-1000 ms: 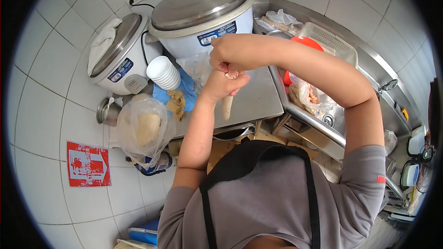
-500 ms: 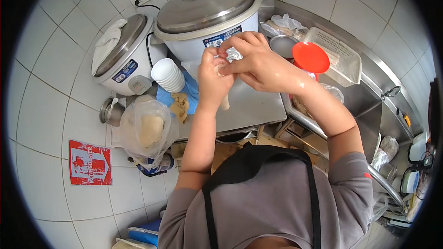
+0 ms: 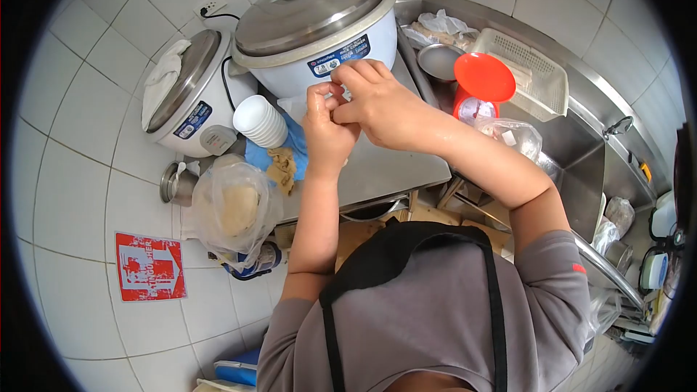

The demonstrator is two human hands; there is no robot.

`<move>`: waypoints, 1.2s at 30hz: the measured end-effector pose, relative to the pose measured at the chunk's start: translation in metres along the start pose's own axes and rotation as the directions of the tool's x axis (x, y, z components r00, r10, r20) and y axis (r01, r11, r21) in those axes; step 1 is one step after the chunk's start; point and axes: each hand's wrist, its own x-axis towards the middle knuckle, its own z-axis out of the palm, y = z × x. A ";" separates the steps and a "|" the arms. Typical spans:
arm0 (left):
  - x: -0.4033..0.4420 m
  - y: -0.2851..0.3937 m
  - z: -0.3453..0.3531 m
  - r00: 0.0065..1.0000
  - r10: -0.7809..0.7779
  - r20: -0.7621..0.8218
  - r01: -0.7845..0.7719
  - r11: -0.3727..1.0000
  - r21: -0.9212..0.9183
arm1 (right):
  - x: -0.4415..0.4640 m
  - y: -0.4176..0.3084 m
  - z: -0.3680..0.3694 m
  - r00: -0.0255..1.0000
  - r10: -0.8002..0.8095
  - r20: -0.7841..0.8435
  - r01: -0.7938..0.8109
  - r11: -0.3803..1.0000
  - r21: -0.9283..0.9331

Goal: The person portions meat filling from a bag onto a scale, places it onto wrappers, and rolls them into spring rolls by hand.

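My left hand (image 3: 328, 131) is raised above the steel table (image 3: 399, 168), its fingers curled. My right hand (image 3: 377, 105) meets it from the right, with its fingertips bent against the left fingers. Whatever lies between them is hidden by the fingers. Behind the hands stands a large rice cooker (image 3: 316, 29) with a steel lid. To their left are stacked white bowls (image 3: 259, 122), a blue cloth (image 3: 296, 141), a crumpled tan cloth (image 3: 282, 168) and a clear plastic bag (image 3: 238, 209) with a pale mass inside.
A second rice cooker (image 3: 187, 94) is at the left, above a small steel pot (image 3: 178, 184). On the right are a red scale (image 3: 485, 78), a round metal pan (image 3: 440, 62), a white basket (image 3: 530, 76), another plastic bag (image 3: 514, 136) and a steel sink (image 3: 581, 174).
The pale, long piece that hung below my left hand no longer shows. My right hand has turned from above the left to its right side, and its forearm has dropped, uncovering the red scale.
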 end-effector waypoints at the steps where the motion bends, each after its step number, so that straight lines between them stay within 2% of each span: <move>1: -0.001 -0.002 0.006 0.993 -0.114 -0.031 0.107 0.979 -0.172 | -0.002 -0.001 0.006 0.999 -0.002 -0.032 0.002 1.000 -0.022; 3: -0.002 -0.010 0.007 0.990 -0.132 -0.043 0.123 0.978 -0.171 | -0.005 0.002 0.014 0.998 0.001 -0.060 -0.003 0.999 -0.041; 5: -0.004 -0.021 0.004 0.998 0.058 0.007 -0.058 0.983 0.176 | -0.008 0.007 0.019 0.999 0.017 -0.048 -0.019 0.999 -0.035; 7: -0.002 -0.014 0.007 0.998 -0.068 0.008 0.067 0.993 0.099 | -0.014 0.024 0.033 0.982 0.143 -0.122 -0.121 0.978 0.167; 9: 0.000 -0.011 0.007 0.986 -0.168 -0.011 0.168 0.985 -0.029 | -0.023 0.033 0.043 0.932 0.318 -0.174 -0.233 0.893 0.385; 11: 0.001 -0.013 0.005 0.966 -0.251 -0.065 0.232 0.948 -0.217 | -0.036 0.037 0.050 0.842 0.512 -0.166 -0.322 0.726 0.607; 12: 0.001 -0.015 0.004 0.957 -0.267 -0.116 0.230 0.938 -0.260 | -0.048 0.033 0.063 0.813 0.583 0.003 -0.389 0.538 0.748; 14: 0.003 -0.019 0.002 0.946 -0.284 -0.153 0.226 0.922 -0.313 | -0.071 0.022 0.091 0.833 0.499 0.241 -0.491 0.463 0.738; 18: 0.006 -0.032 -0.004 0.915 -0.340 -0.215 0.224 0.875 -0.430 | -0.085 0.007 0.100 0.746 0.550 0.377 -0.631 0.399 0.666; 20: 0.013 0.002 -0.003 0.871 -0.484 -0.086 0.317 0.687 -0.654 | -0.084 0.009 0.093 0.740 0.529 0.414 -0.643 0.377 0.667; 21: 0.015 0.014 -0.003 0.843 -0.538 -0.006 0.357 0.568 -0.742 | -0.086 0.014 0.094 0.746 0.491 0.451 -0.636 0.321 0.702; 22: 0.018 0.008 0.000 0.824 -0.561 -0.078 0.379 0.648 -0.661 | -0.091 0.020 0.097 0.749 0.448 0.487 -0.631 0.259 0.731; 23: 0.016 -0.010 -0.007 0.825 -0.563 -0.049 0.397 0.639 -0.658 | -0.094 0.023 0.100 0.751 0.403 0.523 -0.628 0.194 0.754; 25: 0.012 -0.045 -0.022 0.829 -0.560 0.012 0.429 0.621 -0.656 | -0.097 0.020 0.106 0.792 0.465 0.395 -0.562 0.302 0.770; 26: 0.009 -0.053 -0.021 0.846 -0.534 0.002 0.379 0.599 -0.705 | -0.100 0.018 0.109 0.806 0.492 0.329 -0.531 0.354 0.770; 29: -0.002 -0.068 -0.020 0.849 -0.518 -0.105 0.293 0.626 -0.723 | -0.114 0.038 0.113 0.739 0.479 0.473 -0.666 0.413 0.621; 32: -0.015 -0.098 -0.025 0.813 -0.557 -0.171 0.217 0.561 -0.798 | -0.115 0.053 0.101 0.642 0.471 0.605 -0.766 0.384 0.515; 35: -0.031 -0.103 -0.014 0.781 -0.591 -0.203 0.246 0.588 -0.770 | -0.127 0.068 0.100 0.697 0.511 0.503 -0.715 0.552 0.430; 36: -0.044 -0.117 -0.016 0.824 -0.544 -0.158 0.313 0.669 -0.674 | -0.135 0.073 0.104 0.727 0.531 0.435 -0.676 0.663 0.321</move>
